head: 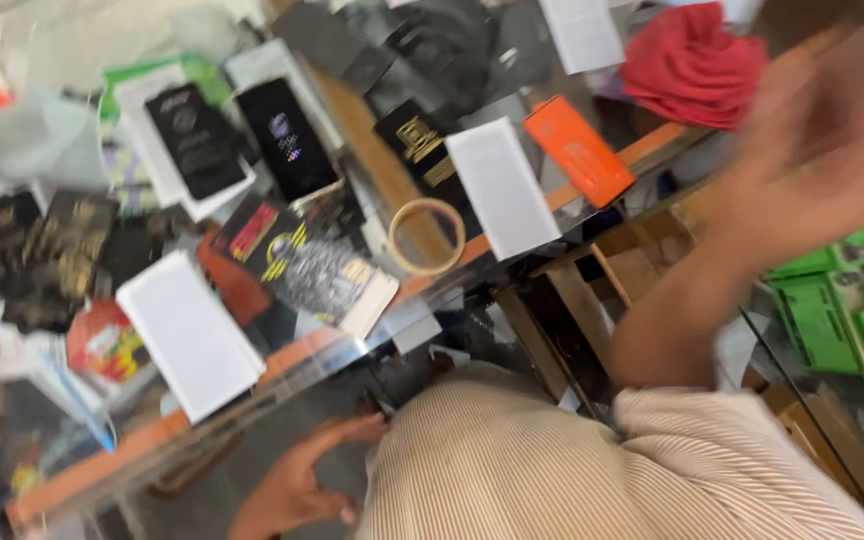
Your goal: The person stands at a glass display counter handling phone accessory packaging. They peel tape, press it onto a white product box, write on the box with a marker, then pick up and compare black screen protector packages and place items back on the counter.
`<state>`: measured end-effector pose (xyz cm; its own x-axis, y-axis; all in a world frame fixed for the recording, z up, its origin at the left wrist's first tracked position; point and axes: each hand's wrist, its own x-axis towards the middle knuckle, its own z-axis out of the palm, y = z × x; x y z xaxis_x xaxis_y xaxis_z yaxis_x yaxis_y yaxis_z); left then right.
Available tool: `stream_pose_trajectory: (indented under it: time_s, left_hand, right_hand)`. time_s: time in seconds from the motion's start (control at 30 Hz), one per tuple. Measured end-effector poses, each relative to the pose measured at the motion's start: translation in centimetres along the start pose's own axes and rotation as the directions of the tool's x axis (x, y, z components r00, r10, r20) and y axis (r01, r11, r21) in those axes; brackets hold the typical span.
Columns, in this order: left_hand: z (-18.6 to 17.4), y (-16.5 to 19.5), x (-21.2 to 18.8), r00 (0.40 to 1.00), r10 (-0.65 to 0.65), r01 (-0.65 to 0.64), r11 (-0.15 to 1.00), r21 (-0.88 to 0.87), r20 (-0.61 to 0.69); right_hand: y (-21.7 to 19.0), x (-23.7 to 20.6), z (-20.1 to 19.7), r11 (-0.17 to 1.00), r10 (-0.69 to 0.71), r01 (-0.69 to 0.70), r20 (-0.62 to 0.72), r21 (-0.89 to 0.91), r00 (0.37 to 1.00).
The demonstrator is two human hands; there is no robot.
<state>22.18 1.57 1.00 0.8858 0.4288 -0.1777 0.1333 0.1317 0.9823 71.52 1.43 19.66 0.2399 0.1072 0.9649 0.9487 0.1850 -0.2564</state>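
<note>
The left hand (pixel 297 485) hung low at about seven o'clock in the view, below the edge of the glass counter (pixel 152 435), with fingers spread and loose, gripping nothing. Its fingertips pointed toward the counter's underside near a dark gap, but whether they touched anything could not be told.

The right hand (pixel 817 160) was raised at about two o'clock, heavily blurred; it looked open with fingers splayed, though whether it held something could not be told. Its forearm ran down toward the cream ribbed shirt (pixel 552 470) at six o'clock.

Nearest the right hand lay a red cloth (pixel 692 65) at one o'clock and an orange box (pixel 579 150) just left of it. Beside that box sat a white box (pixel 502 185), and at the centre lay a roll of tape (pixel 427 237), flat on the glass. Toward ten o'clock a dark phone (pixel 287 140) rested among black packets with gold print (pixel 37 255). Another white box (pixel 190 335) lay at eight o'clock, near the counter edge above the left hand. Green packets (pixel 852 300) sat at three o'clock, under the right forearm's side.
</note>
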Motion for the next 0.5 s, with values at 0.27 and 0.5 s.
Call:
stream_pose_trajectory:
  time_s: [0.27,0.5]
  left_hand:
    - [5.1,1.1,1.7,0.995,0.100,-0.097,0.977,0.190,-0.010]
    - [1.1,-6.8,3.3,0.967,-0.219,0.231,0.969,0.088,-0.132]
  right_hand:
    - [-18.7,-16.0,2.4,0.571,-0.543,-0.177,0.530,0.802,0.651]
    - [-24.4,-19.2,2.3,0.356,-0.639,-0.461,0.572,0.813,0.514]
